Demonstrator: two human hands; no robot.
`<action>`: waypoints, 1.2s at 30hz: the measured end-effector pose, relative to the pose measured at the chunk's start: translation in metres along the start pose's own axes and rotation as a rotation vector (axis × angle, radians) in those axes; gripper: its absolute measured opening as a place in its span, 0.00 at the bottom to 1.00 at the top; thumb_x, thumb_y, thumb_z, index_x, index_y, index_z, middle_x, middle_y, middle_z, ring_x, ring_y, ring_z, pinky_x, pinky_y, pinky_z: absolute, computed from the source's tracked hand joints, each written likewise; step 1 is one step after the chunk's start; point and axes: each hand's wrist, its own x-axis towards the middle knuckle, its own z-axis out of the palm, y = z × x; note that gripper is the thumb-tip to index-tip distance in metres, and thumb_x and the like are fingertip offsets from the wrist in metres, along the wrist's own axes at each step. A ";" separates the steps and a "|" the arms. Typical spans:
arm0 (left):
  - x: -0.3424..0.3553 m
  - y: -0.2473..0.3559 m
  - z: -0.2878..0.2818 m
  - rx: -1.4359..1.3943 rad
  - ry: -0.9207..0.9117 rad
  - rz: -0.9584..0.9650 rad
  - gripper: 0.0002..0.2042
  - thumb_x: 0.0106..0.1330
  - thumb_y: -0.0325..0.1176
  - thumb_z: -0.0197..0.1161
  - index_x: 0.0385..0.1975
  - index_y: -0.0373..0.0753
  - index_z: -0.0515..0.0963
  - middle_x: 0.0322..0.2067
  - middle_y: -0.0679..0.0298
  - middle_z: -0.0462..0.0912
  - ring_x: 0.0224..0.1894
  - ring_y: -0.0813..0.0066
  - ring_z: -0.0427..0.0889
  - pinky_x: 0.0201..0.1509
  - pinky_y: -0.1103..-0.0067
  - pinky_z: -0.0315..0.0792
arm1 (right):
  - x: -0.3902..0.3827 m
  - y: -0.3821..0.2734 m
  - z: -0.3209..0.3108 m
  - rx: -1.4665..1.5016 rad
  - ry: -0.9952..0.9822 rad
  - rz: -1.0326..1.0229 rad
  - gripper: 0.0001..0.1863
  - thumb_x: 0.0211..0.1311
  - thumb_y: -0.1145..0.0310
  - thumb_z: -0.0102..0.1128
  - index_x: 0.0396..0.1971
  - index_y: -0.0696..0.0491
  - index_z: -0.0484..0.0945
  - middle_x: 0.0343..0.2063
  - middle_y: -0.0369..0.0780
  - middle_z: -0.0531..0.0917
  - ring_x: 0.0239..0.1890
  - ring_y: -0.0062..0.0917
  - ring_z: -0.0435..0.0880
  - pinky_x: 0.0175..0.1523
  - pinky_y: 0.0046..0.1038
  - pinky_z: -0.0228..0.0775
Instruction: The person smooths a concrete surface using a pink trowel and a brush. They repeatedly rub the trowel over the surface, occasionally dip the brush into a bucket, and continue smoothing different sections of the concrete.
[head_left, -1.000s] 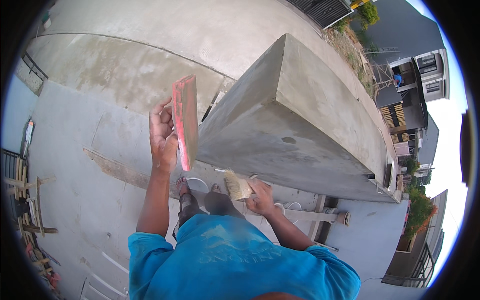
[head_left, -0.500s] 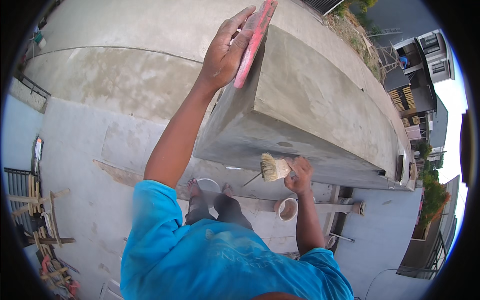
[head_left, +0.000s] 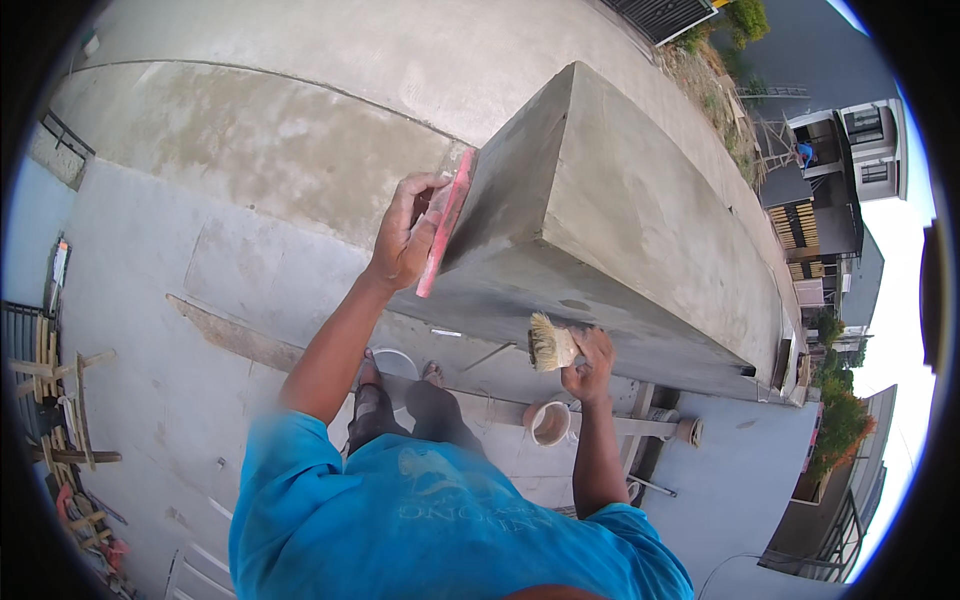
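My left hand [head_left: 403,232] is closed round a pink-red plastering float [head_left: 447,225]. The float's flat side lies along the narrow end face of a grey plastered wall block [head_left: 650,225]. In my right hand [head_left: 590,362] is a wide brush [head_left: 548,345] with pale, splayed bristles pointing left. That brush is held in front of the block's near, shaded side, and whether it touches the surface I cannot tell. Its handle is mostly hidden by my fingers.
Below my right hand stands a round bucket [head_left: 533,428] by a long plank [head_left: 490,406]. A white-rimmed container [head_left: 398,364] is near my feet. Scrap timber [head_left: 75,420] leans at the far left, and a pale board [head_left: 235,333] lies on the floor.
My left hand has brought the float down the end face, from the top edge toward me. The brush stays in my right hand at nearly the same spot. The view has shifted slightly.
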 end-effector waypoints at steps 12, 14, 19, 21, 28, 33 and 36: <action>0.082 0.043 0.026 0.105 -0.228 0.261 0.21 0.73 0.31 0.50 0.65 0.38 0.72 0.54 0.55 0.73 0.56 0.63 0.74 0.62 0.71 0.67 | -0.017 0.013 0.008 0.033 -0.016 0.045 0.19 0.48 0.69 0.65 0.42 0.57 0.85 0.30 0.44 0.84 0.33 0.42 0.79 0.44 0.38 0.69; 0.017 0.028 0.004 0.114 -0.235 0.261 0.23 0.67 0.27 0.50 0.63 0.38 0.73 0.52 0.52 0.74 0.54 0.60 0.76 0.60 0.70 0.69 | -0.014 0.011 0.005 0.032 -0.064 0.094 0.19 0.47 0.69 0.65 0.42 0.56 0.85 0.30 0.44 0.84 0.33 0.42 0.80 0.44 0.39 0.69; -0.021 -0.005 -0.014 0.148 -0.089 0.076 0.27 0.61 0.23 0.49 0.64 0.38 0.72 0.52 0.51 0.73 0.51 0.58 0.78 0.60 0.69 0.71 | -0.011 0.006 0.000 -0.010 -0.054 0.053 0.19 0.45 0.72 0.64 0.42 0.57 0.85 0.30 0.45 0.84 0.33 0.42 0.79 0.43 0.38 0.69; 0.032 0.015 0.001 0.102 -0.057 0.155 0.24 0.67 0.24 0.49 0.66 0.39 0.70 0.54 0.53 0.73 0.53 0.63 0.76 0.60 0.70 0.69 | -0.011 0.011 -0.001 0.001 -0.082 0.046 0.20 0.45 0.73 0.63 0.42 0.57 0.85 0.31 0.45 0.84 0.33 0.41 0.80 0.42 0.37 0.70; 0.068 0.055 0.023 0.167 -0.246 0.353 0.24 0.67 0.20 0.53 0.63 0.42 0.77 0.57 0.55 0.72 0.57 0.60 0.75 0.62 0.68 0.69 | -0.007 0.005 -0.001 0.015 -0.084 0.087 0.20 0.45 0.71 0.65 0.42 0.57 0.84 0.29 0.43 0.82 0.30 0.39 0.76 0.38 0.36 0.66; -0.036 -0.004 -0.028 0.228 -0.265 0.065 0.30 0.56 0.13 0.52 0.60 0.44 0.80 0.55 0.53 0.75 0.53 0.58 0.78 0.59 0.70 0.73 | -0.006 0.002 -0.002 0.031 -0.119 0.162 0.18 0.48 0.70 0.65 0.43 0.56 0.84 0.30 0.43 0.83 0.32 0.41 0.78 0.45 0.38 0.69; -0.033 -0.017 -0.031 0.229 -0.143 0.027 0.29 0.58 0.13 0.52 0.60 0.42 0.80 0.54 0.53 0.75 0.53 0.61 0.79 0.59 0.72 0.73 | -0.011 0.008 -0.002 -0.005 -0.084 0.089 0.18 0.50 0.71 0.65 0.44 0.56 0.84 0.31 0.43 0.84 0.34 0.43 0.79 0.50 0.39 0.70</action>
